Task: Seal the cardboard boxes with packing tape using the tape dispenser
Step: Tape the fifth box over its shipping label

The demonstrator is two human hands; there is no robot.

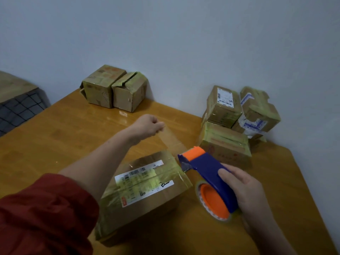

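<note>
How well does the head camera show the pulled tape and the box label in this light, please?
Head view: dim, flat light; the tape between the left hand and the dispenser is faint and see-through; the label on the near box is too soft to read; a glare spot marks the table.

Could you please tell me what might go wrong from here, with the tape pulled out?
1. The strip of tape is stretched in the air between the left hand and the tape dispenser in the right hand; it could twist or stick to itself before reaching the box.
2. The box top already carries wrinkled tape, so the new strip may trap creases.
</note>
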